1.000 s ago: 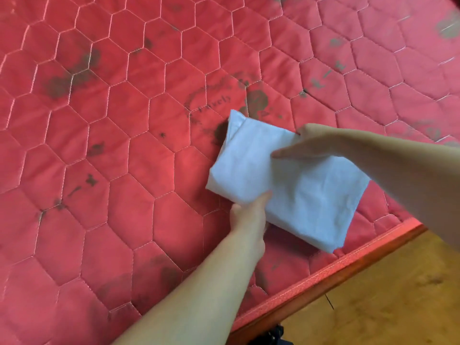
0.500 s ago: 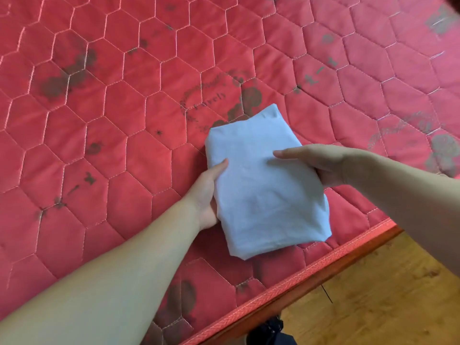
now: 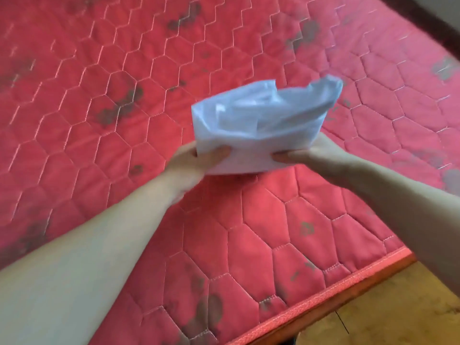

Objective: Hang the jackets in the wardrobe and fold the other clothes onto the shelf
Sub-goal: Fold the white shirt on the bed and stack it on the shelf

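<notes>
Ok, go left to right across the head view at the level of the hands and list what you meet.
Red quilted mattress → left hand gripping the cloth's left side → folded pale blue cloth, held up off the mattress → right hand gripping its right side → more mattress.

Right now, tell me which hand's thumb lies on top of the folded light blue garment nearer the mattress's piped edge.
The right hand: it grips the folded garment on the side toward the red mattress's piped edge; the left hand grips the opposite side.
</notes>
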A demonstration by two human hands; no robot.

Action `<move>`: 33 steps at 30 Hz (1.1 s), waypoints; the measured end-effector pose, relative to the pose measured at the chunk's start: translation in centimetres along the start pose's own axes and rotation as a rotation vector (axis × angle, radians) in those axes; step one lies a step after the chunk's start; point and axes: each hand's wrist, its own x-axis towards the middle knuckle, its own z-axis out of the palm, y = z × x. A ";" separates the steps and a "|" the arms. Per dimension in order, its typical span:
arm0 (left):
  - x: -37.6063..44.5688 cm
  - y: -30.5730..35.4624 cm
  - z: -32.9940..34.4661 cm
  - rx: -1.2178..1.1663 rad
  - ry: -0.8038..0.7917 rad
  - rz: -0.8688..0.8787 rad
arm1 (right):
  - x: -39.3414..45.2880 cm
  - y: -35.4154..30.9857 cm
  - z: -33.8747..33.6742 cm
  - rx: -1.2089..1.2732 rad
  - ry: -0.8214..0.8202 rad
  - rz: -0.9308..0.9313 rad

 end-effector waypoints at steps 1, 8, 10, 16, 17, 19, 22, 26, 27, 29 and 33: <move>-0.8 -2.0 0.2 -0.034 -0.060 -0.050 | -1.1 1.5 0.7 -0.040 -0.061 0.030; -7.3 -12.3 1.3 0.035 -0.199 -0.014 | -7.2 8.8 4.6 -0.028 -0.263 0.197; -7.3 -12.0 1.8 0.021 -0.176 0.016 | -7.0 8.7 4.8 -0.062 -0.255 0.198; -4.2 -9.5 2.2 0.187 0.067 -0.117 | -4.3 8.7 4.7 -0.203 0.037 0.240; -3.3 -9.1 2.2 0.205 0.105 -0.105 | -3.7 8.7 4.7 -0.209 0.116 0.283; -1.9 -8.9 2.6 0.195 0.156 -0.077 | -2.6 8.8 4.9 -0.135 0.259 0.341; -1.0 -9.2 3.1 0.259 0.171 -0.095 | -1.1 8.8 5.2 -0.121 0.382 0.380; -0.4 -10.2 3.6 0.433 0.165 -0.162 | 0.4 9.0 5.6 -0.311 0.488 0.384; -0.1 -10.4 3.8 0.435 0.167 -0.168 | 0.4 8.8 5.6 -0.361 0.578 0.301; 0.6 -10.3 4.2 0.465 0.159 -0.186 | -0.3 8.0 6.3 -0.499 0.754 -0.031; 1.4 -10.4 4.5 0.625 0.123 -0.197 | -1.9 8.4 10.0 -0.984 0.307 -0.623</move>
